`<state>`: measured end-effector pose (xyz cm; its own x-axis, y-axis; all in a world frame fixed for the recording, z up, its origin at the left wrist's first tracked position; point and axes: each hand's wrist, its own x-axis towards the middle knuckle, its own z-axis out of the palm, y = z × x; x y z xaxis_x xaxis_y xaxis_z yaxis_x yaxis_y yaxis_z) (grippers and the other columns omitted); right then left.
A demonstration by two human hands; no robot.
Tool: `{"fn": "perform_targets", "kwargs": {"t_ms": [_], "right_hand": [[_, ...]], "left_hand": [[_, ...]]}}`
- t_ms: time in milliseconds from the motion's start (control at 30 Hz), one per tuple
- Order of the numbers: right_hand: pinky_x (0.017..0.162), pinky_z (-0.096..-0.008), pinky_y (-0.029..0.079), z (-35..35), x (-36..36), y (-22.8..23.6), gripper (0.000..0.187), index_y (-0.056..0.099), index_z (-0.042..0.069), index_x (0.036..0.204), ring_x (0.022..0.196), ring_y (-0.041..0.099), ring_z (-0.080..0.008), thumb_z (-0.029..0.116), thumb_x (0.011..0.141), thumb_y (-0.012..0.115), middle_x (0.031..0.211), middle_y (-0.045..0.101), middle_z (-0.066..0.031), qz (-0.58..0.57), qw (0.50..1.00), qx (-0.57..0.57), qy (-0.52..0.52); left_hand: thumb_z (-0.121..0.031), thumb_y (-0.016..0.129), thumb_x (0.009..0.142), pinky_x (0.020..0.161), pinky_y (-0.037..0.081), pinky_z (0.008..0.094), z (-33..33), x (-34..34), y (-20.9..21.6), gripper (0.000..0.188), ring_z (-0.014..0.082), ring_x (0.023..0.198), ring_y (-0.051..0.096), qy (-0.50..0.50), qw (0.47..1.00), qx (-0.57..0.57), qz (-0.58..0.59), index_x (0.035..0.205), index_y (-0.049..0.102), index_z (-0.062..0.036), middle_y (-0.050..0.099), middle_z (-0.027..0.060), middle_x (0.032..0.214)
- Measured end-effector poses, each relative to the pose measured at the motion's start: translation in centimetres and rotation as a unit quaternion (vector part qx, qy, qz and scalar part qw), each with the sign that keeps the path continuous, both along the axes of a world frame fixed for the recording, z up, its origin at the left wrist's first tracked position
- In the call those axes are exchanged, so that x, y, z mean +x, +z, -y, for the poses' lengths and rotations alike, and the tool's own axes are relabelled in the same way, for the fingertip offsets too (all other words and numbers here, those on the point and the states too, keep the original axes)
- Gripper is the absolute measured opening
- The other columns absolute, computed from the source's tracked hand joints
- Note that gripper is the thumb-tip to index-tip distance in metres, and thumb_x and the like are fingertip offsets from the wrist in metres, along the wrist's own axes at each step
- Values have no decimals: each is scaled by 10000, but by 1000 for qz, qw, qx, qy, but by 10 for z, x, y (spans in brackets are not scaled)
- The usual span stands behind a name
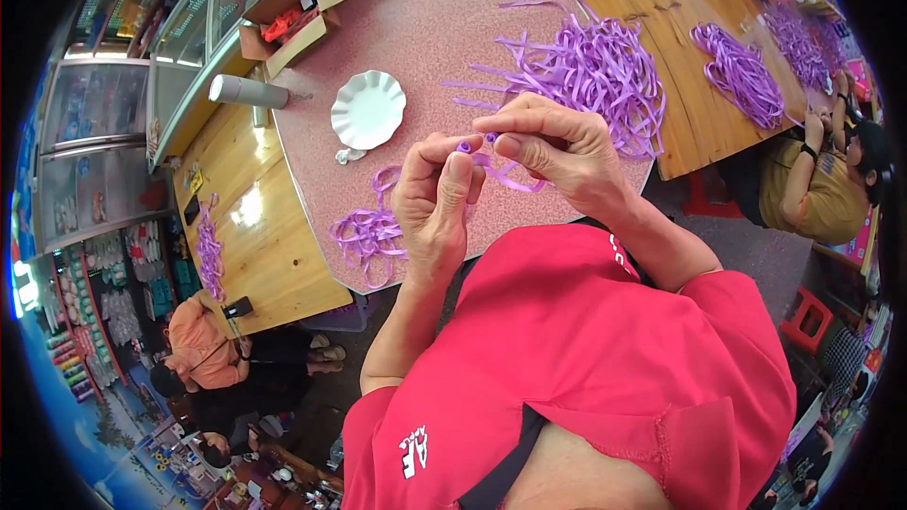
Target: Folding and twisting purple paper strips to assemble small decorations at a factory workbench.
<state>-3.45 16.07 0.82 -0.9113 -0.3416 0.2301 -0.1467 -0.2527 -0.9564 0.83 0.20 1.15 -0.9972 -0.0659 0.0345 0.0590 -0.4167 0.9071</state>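
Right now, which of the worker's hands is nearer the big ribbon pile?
The right hand: it covers part of the lower edge of the big ribbon pile in this view. The left hand is farther off, down and left of the pile.

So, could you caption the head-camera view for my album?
Left hand and right hand pinch purple ribbon above a pink table with a scalloped white plate and ribbon heaps.

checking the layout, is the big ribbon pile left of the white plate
No, the big ribbon pile lies right of the white plate.
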Motion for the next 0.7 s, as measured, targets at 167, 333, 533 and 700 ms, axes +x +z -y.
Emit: {"fn": "perform_targets", "kwargs": {"t_ms": [167,333,533,700], "right_hand": [[523,-191,357,-3,-1,4,243,674,32,1164,632,443,-31,124,949,606,940,592,-12,32,999,6,39],[508,-195,334,-6,0,8,290,645,13,1200,575,400,-27,182,973,580,884,587,0,167,982,-38,80],[488,-193,303,-7,-4,3,286,629,16,1210,539,368,-27,160,966,591,750,536,27,289,937,-146,128],[486,-176,298,-2,-2,7,238,623,19,1147,548,375,-24,153,950,614,763,543,20,352,910,-187,117]], "left_hand": [[-89,565,977,598,396,156,1,-1,-2,119,22,716,482,6,1000,-20,-15,1059,577,-4,522,-8,895],[-81,566,975,608,395,162,0,-2,-5,113,29,713,479,6,998,-49,-38,1054,575,-1,518,-9,868],[-59,571,966,607,380,170,-2,-3,-4,106,37,699,467,3,997,-53,-51,1052,574,3,503,-9,843],[-85,559,974,591,368,203,0,-4,-6,137,53,695,461,-27,995,-70,-72,1080,573,1,524,2,909]]}}
